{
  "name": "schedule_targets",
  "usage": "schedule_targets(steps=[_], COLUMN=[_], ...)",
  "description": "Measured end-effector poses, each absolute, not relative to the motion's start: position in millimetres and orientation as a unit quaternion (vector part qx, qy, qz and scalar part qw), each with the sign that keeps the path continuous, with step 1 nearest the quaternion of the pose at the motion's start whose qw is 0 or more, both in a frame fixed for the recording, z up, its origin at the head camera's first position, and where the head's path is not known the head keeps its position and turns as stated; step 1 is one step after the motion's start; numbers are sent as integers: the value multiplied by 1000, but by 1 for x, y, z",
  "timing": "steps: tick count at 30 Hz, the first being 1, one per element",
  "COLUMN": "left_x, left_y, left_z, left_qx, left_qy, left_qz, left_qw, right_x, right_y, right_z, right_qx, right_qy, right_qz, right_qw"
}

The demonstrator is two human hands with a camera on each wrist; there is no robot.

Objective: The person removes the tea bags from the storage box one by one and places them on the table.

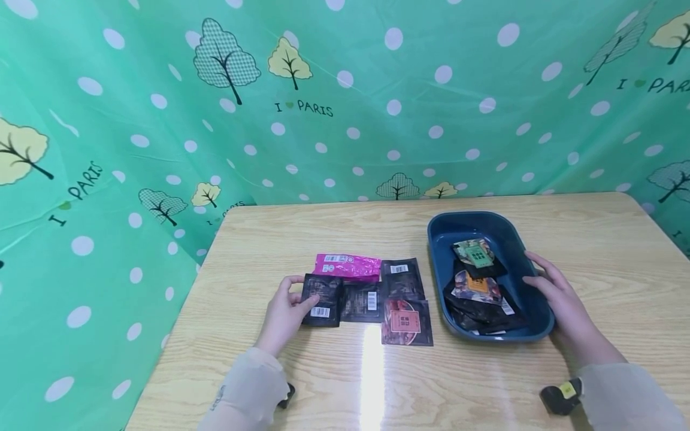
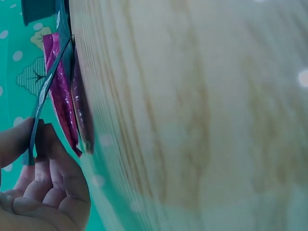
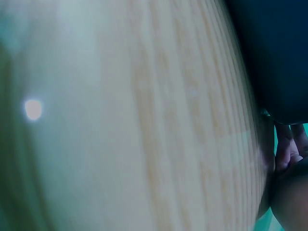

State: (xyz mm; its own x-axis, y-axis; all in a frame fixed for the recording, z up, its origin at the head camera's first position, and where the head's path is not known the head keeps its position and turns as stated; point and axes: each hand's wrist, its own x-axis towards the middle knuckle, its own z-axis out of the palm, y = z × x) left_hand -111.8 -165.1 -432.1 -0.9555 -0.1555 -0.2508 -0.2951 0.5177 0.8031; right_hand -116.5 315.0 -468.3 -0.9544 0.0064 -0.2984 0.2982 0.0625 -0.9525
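With thumb and fingers my left hand [image 1: 284,311] pinches the left edge of a flat black sachet [image 1: 323,290], its barcode side up. In the left wrist view, that sachet [image 2: 45,91] is seen edge-on, tilted up from the tabletop. Beside it lie another black sachet [image 1: 358,302] and a shiny pink packet [image 1: 350,267]. My right hand [image 1: 563,299] holds the right rim of a dark blue plastic bin [image 1: 438,263]. Inside the bin are a green-labelled sachet [image 1: 478,254], an orange-labelled sachet [image 1: 477,287] and black sachets [image 1: 480,312] beneath.
Between the left-hand group and the bin lie a black sachet [image 1: 401,280] and a red-labelled sachet [image 1: 406,322]. All rest on a light wooden table [image 1: 334,383]. A green polka-dot cloth [image 1: 366,137] hangs behind and to the left.
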Motion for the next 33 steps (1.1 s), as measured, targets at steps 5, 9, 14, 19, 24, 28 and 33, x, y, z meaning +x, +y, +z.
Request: schedule_targets(steps=[5, 9, 14, 19, 24, 28, 33], left_x=[-112, -113, -115, -117, -121, -123, -125], left_y=[-165, -165, -167, -169, -170, -169, -168], left_z=[-432, -433, -434, -437, -439, -439, -438], left_qx=[-136, -139, -142, -144, -140, -131, -132], left_qy=[868, 870, 876, 884, 896, 910, 922], left_qz=[471, 467, 454, 437, 414, 385, 352], left_qw=[75, 78, 82, 84, 83, 83, 93], right_x=[-115, -115, -116, -117, -118, -116, -116], right_y=[315, 315, 315, 315, 315, 314, 315], right_z=[-468, -468, -467, -467, -467, -468, -469], right_qx=[103, 101, 104, 105, 110, 108, 101], right_qy=[704, 684, 706, 735, 739, 718, 706], right_qz=[-695, -715, -692, -660, -655, -679, -694], right_qw=[105, 104, 107, 114, 113, 106, 102])
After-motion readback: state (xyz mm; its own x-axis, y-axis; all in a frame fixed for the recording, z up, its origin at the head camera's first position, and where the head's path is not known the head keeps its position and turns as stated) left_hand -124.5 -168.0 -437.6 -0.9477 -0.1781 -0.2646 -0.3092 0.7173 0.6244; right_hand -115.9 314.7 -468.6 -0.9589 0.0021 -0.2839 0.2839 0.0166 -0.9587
